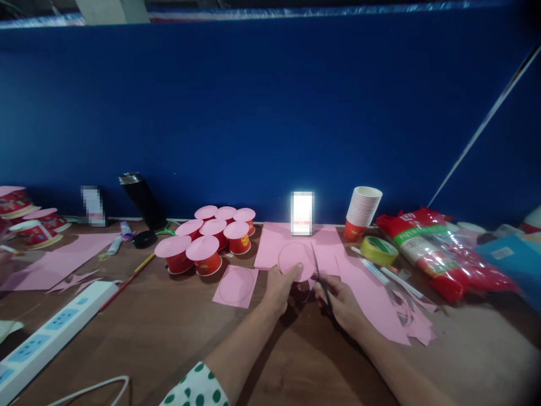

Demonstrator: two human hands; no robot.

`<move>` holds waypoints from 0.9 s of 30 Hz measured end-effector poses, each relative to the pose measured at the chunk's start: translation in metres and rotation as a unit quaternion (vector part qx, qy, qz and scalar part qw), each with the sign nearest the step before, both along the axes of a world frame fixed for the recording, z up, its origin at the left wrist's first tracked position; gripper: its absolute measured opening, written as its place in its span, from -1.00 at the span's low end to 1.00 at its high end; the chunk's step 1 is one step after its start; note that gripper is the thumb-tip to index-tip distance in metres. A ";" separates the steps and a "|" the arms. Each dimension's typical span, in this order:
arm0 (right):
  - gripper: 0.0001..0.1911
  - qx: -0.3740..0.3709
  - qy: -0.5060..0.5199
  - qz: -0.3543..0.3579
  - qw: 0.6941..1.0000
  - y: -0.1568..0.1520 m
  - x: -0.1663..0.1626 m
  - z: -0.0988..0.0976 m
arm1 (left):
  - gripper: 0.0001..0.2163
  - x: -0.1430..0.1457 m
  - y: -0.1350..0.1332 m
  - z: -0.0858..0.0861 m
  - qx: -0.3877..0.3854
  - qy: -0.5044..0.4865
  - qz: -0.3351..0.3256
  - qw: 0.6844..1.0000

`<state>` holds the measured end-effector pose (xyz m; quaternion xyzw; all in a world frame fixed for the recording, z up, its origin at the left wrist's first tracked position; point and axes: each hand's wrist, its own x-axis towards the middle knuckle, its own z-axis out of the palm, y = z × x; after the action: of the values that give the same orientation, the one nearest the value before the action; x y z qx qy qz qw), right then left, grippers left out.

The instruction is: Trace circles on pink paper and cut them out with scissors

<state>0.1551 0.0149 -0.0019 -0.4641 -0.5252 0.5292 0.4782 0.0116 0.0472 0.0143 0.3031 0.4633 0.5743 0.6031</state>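
Observation:
My left hand (279, 287) is closed on a round pink paper disc (295, 259), thumb on its lower edge. My right hand (341, 301) grips a pair of scissors (320, 272) whose blades point up along the disc's right edge. Both hands hover over the wooden table (177, 349) in front of pink paper sheets (329, 248). A pink square with a drawn circle (235, 286) lies just left of my left hand.
Several upturned red cups capped with pink discs (211, 239) cluster to the left. A stack of paper cups (361, 211), yellow tape roll (378, 250), pens (397, 282), paper scraps (416, 321) and a red packet (439, 254) sit right. A power strip (51, 332) lies front left; a black flask (141, 200) stands by the blue wall.

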 end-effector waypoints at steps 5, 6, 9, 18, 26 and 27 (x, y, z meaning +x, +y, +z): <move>-0.53 -0.002 -0.003 0.004 1.000 0.000 0.000 0.000 | -0.61 0.000 0.000 0.001 -0.003 -0.001 0.004 1.000; -0.53 -0.004 -0.002 0.005 1.000 -0.001 0.000 0.000 | -0.61 0.000 0.000 0.001 -0.005 0.000 0.005 1.000; -0.53 -0.006 -0.003 0.001 1.000 -0.001 0.000 0.000 | -0.61 0.000 0.000 -0.001 -0.003 0.002 0.008 1.000; -0.52 -0.015 0.000 0.006 1.000 0.000 0.000 -0.002 | -0.59 0.000 0.003 -0.004 0.001 -0.015 0.006 1.000; -0.51 -0.017 0.009 -0.003 1.000 -0.001 -0.001 0.000 | -0.56 0.000 0.003 -0.005 0.007 -0.018 0.006 1.000; -0.51 -0.017 0.012 -0.004 1.000 -0.001 -0.001 0.000 | -0.56 -0.001 0.003 -0.005 0.007 -0.023 0.000 1.000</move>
<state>0.1540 0.0138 -0.0021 -0.4679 -0.5082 0.5417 0.4789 0.0111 0.0507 0.0097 0.2937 0.4454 0.5840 0.6118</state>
